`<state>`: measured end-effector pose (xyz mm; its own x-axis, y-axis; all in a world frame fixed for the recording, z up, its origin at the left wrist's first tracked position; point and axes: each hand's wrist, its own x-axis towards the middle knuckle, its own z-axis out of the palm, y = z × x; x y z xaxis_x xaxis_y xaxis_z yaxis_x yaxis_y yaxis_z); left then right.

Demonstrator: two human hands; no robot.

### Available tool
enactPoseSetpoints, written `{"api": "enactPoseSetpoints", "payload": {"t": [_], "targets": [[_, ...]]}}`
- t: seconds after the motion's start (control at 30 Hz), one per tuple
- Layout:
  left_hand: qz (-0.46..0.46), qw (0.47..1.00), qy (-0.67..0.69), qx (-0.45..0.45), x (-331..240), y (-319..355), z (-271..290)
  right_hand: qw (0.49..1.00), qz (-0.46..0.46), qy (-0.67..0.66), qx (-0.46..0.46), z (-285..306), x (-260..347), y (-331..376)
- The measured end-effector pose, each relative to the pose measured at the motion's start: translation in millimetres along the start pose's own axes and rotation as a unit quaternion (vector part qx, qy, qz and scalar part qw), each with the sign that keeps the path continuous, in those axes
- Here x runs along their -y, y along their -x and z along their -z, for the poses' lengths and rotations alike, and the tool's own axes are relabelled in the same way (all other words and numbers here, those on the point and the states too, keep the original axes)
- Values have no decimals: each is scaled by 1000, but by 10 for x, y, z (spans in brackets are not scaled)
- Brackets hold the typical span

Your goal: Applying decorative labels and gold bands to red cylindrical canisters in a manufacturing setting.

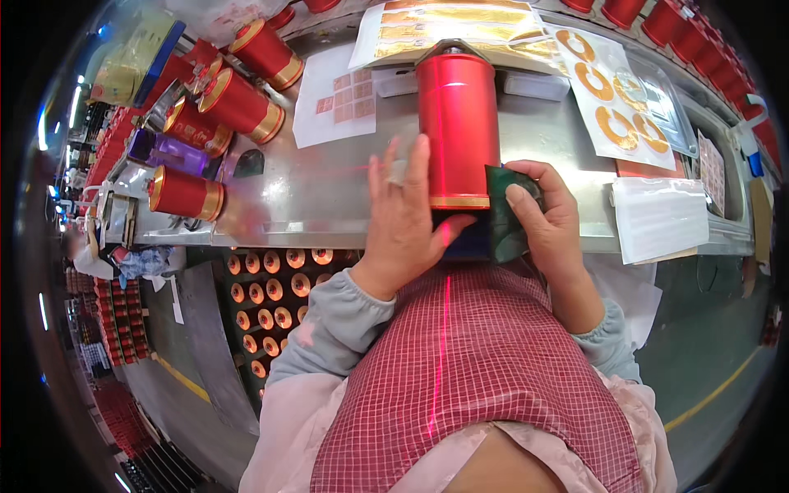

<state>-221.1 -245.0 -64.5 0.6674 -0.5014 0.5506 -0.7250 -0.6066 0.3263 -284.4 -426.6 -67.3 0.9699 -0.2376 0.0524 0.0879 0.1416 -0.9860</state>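
A glossy red cylinder with a gold band at its near end lies in front of me, its far end against a dark angular holder. My left hand is at its left side, fingers stretched out and a little blurred, thumb near the gold band; whether the palm touches the cylinder I cannot tell. In my right hand a dark green flat piece, like a cloth or soft scraper, is pinched between thumb and fingers, right beside the cylinder's near right edge. A thin red light line runs along the cylinder.
Several red cylinders with gold bands stand at the left of the metal table. Sticker sheets lie around: a small-square one, gold strips, gold rings. White sheets rest at the right edge. Below left, gold-topped pieces stand in rows.
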Motion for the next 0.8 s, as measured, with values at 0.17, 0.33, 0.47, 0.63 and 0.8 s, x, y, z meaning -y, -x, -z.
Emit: {"api": "enactPoseSetpoints", "payload": {"t": [0.17, 0.33, 0.47, 0.63, 0.8], "targets": [[48, 987, 144, 51, 240, 125, -125, 1000, 27, 8, 8, -29, -16, -15], [41, 991, 124, 39, 295, 146, -118, 1000, 9, 11, 3, 13, 6, -17], [-69, 994, 71, -51, 126, 251, -6, 1000, -4, 16, -8, 40, -26, 12], [-23, 998, 50, -11, -24, -69, -32, 1000, 21, 0, 4, 51, -72, 22], [159, 946, 279, 29, 165, 220, -152, 1000, 2, -10, 4, 98, -71, 43]]}}
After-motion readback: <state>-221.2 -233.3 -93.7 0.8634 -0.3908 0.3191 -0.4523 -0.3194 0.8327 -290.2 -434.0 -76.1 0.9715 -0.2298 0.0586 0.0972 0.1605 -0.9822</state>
